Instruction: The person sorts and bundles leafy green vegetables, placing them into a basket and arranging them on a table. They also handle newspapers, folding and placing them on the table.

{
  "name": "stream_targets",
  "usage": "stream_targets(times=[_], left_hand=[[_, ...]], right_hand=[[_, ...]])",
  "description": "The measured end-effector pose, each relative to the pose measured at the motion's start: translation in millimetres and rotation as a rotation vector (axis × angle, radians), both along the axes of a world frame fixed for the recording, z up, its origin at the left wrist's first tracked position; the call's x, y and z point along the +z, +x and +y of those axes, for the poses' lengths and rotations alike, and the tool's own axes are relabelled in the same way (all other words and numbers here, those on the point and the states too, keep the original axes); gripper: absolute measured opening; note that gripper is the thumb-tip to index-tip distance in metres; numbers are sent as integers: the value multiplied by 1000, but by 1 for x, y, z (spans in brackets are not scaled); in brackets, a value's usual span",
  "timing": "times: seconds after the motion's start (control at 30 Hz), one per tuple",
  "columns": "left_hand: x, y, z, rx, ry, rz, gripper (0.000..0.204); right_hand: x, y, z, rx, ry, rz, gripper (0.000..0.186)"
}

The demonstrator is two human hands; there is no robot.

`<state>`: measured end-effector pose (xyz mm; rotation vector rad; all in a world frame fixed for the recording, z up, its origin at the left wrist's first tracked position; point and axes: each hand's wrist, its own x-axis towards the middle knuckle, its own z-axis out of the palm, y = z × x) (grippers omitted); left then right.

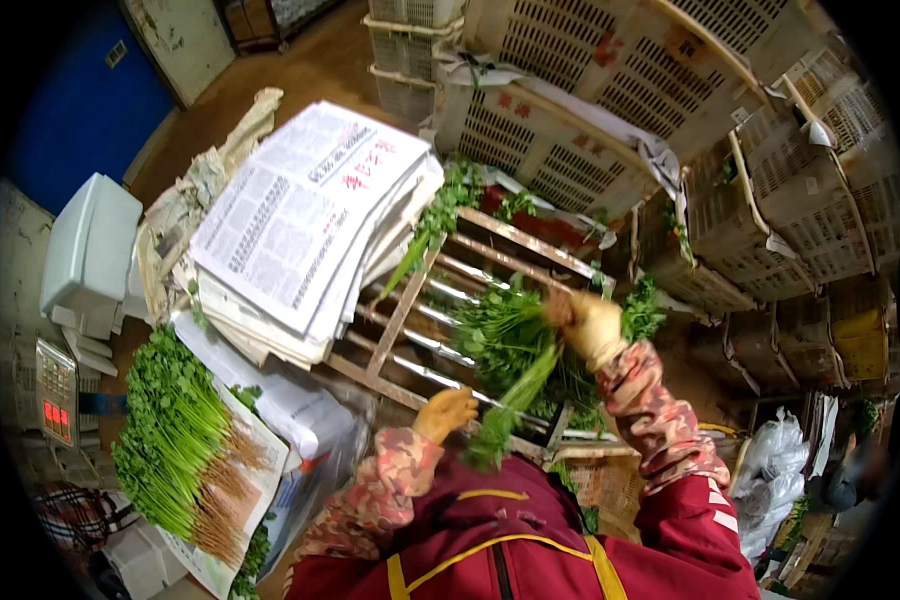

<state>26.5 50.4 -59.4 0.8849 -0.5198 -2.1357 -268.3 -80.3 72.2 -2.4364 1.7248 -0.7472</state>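
My right hand, in a pale glove with brownish fingers, is closed on the root end of a leafy green herb bunch over a slatted metal rack. Some stalks dangle toward my body, slightly blurred. My left hand, in a yellow-tan glove, is lower and left, near the rack, its loosely curved fingers apart with nothing visible in them. At the left, long-stemmed herbs with brown roots lie on a printed paper sheet. A thick stack of newspapers rests on the rack's back left.
Stacked plastic crates fill the back and right. At the left are a scale with a lit display and a white plastic box. Crumpled plastic bags sit at right. A blue panel stands at back left.
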Motion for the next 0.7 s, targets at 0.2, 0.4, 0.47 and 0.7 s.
stream_targets(times=[0.2,0.4,0.47,0.7], left_hand=[[50,-15,2,-17,-130,-281,35],[139,-23,-41,-495,-201,140,62],[160,-47,-71,-403,-169,357,74],[91,-90,-72,-18,660,1148,41]], right_hand=[[-4,8,-27,-142,121,-269,37],[72,47,-18,60,-267,-19,33],[72,57,-19,99,-459,31,30],[-14,102,78,112,-253,-205,43]])
